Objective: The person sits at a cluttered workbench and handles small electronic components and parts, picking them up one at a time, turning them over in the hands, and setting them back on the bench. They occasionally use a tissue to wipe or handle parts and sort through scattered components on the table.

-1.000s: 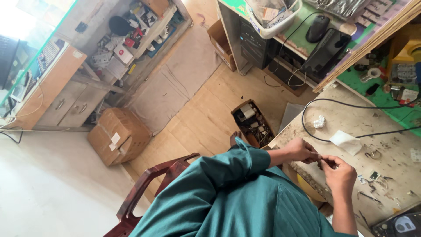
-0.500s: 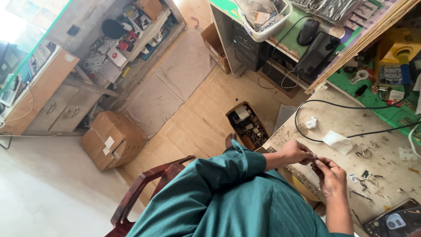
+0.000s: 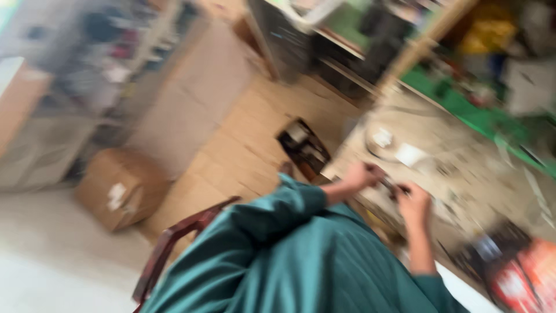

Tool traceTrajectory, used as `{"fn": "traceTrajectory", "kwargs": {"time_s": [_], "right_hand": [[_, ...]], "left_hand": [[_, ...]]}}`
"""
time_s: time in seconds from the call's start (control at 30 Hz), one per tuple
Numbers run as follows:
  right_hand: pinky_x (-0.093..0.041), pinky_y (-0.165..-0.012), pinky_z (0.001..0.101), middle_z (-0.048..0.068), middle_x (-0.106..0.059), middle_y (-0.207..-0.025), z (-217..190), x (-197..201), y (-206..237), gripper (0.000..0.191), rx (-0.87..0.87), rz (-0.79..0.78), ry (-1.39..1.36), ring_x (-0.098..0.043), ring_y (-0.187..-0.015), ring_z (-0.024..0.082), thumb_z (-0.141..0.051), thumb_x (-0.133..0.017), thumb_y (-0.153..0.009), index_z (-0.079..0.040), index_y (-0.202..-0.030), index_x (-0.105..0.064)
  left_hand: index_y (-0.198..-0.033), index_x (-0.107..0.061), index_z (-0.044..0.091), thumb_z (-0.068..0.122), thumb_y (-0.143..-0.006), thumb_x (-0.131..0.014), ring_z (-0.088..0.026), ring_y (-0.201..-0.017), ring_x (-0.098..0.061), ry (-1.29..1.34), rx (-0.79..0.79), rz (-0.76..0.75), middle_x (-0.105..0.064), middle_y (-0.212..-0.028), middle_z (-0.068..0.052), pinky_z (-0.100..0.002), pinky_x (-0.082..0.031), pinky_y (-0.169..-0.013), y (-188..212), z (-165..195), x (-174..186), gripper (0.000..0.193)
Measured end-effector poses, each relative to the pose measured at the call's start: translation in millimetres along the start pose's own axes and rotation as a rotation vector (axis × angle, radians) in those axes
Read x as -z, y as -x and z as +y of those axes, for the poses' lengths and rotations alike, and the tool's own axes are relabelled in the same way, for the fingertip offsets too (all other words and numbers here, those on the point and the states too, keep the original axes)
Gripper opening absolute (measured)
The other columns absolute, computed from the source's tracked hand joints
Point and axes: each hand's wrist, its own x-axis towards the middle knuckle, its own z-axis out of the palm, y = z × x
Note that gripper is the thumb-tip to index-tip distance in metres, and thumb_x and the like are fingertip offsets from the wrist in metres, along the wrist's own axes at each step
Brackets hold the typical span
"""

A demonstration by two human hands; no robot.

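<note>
The picture is heavily blurred by motion. My left hand (image 3: 360,174) reaches out of a teal sleeve to the front edge of a cluttered workbench (image 3: 463,168). My right hand (image 3: 414,204) meets it from below. Between the two hands sits a small dark part (image 3: 395,188), and the fingers of both hands are closed around it. What the part is cannot be made out.
A white scrap (image 3: 410,154) and a coiled cable (image 3: 376,142) lie on the bench beyond my hands, and a dark and red device (image 3: 509,272) sits at the near right. A dark wooden chair back (image 3: 174,240), a cardboard box (image 3: 119,188) and an open dark case (image 3: 304,148) are on the floor side.
The view has swung and gone blurry. Both hands stay together at the bench edge on the small part, shifted slightly left in the picture.
</note>
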Motion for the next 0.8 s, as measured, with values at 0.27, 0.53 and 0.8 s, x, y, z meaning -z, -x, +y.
{"fn": "traceTrajectory", "kwargs": {"time_s": [0.27,0.53,0.8], "right_hand": [[-0.053,-0.072,0.0437,0.017,-0.07,-0.09,-45.7,-3.1,21.9,0.01,0.313,0.167,0.215,-0.068,-0.081,0.038,0.0,-0.076,-0.083,-0.003,-0.093,-0.071],[-0.053,-0.073,0.0451,0.016,-0.067,-0.095,-67.9,-2.3,28.5,0.013,0.352,0.105,0.209,-0.066,-0.086,0.039,0.004,-0.07,-0.088,-0.002,-0.1,-0.07],[-0.051,-0.077,0.0478,0.017,-0.065,-0.1,-42.3,-7.9,29.0,0.015,0.365,0.098,0.309,-0.064,-0.093,0.042,0.003,-0.065,-0.089,-0.005,-0.1,-0.07]], "left_hand": [[-0.094,-0.069,-0.007,0.006,-0.098,-0.066,-0.017,-0.078,-0.071,0.461,0.085,-0.135,-0.074,-0.092,-0.011,-0.034,-0.064,-0.075,2.9,-31.1,24.5,0.014],[-0.101,-0.073,-0.004,0.012,-0.101,-0.063,-0.013,-0.076,-0.069,0.443,0.209,-0.158,-0.075,-0.094,-0.009,-0.032,-0.064,-0.076,16.0,-23.0,32.2,0.019],[-0.11,-0.071,-0.01,0.01,-0.101,-0.064,-0.02,-0.085,-0.071,0.481,0.193,-0.19,-0.074,-0.102,-0.016,-0.038,-0.065,-0.08,11.4,-32.1,29.6,0.023]]}}
